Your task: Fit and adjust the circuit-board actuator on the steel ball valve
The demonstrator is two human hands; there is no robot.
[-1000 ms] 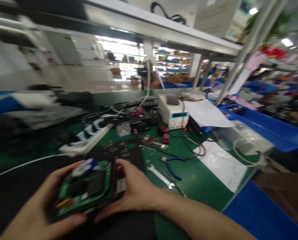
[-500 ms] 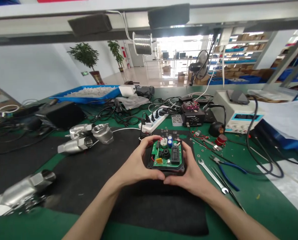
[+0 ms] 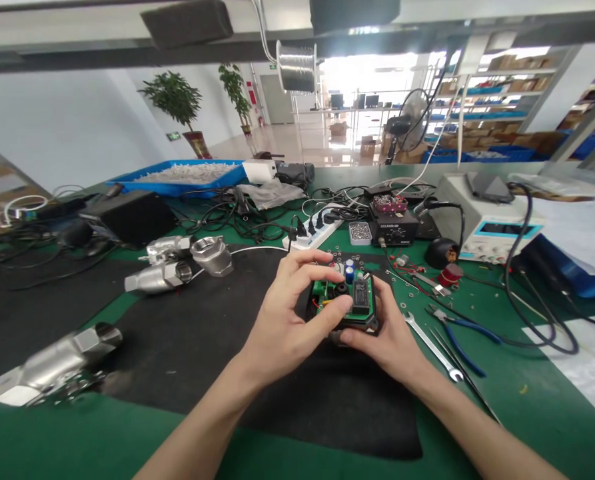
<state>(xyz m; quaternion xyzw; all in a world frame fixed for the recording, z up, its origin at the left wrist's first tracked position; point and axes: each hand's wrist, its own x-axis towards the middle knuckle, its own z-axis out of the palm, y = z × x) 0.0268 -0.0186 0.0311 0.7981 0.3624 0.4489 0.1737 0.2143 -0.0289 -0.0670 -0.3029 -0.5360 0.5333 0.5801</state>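
Note:
A green circuit board (image 3: 361, 316) sits in a square black housing, held above the black mat (image 3: 197, 373). My right hand (image 3: 384, 333) grips the housing from its right side, thumb at the near edge and fingers behind. Over the board's left half reaches my left hand (image 3: 292, 313). Its thumb and fingertips close around a round black part (image 3: 341, 289) in the middle of the board. Blue capacitors (image 3: 350, 272) and a black rectangular component (image 3: 361, 293) stand on the board beside them.
Steel valve bodies (image 3: 60, 363) lie on the left. On the right are a wrench (image 3: 433, 348), blue-handled cutters (image 3: 462, 337) and a red wire spool (image 3: 450, 275). Behind stand a power strip (image 3: 314, 233), a soldering station (image 3: 394, 230) and a white bench instrument (image 3: 497, 223).
My left hand has left the housing's left side and moved over the board, thumb and fingers now at the round black part. My right hand keeps its hold. The view has shifted slightly.

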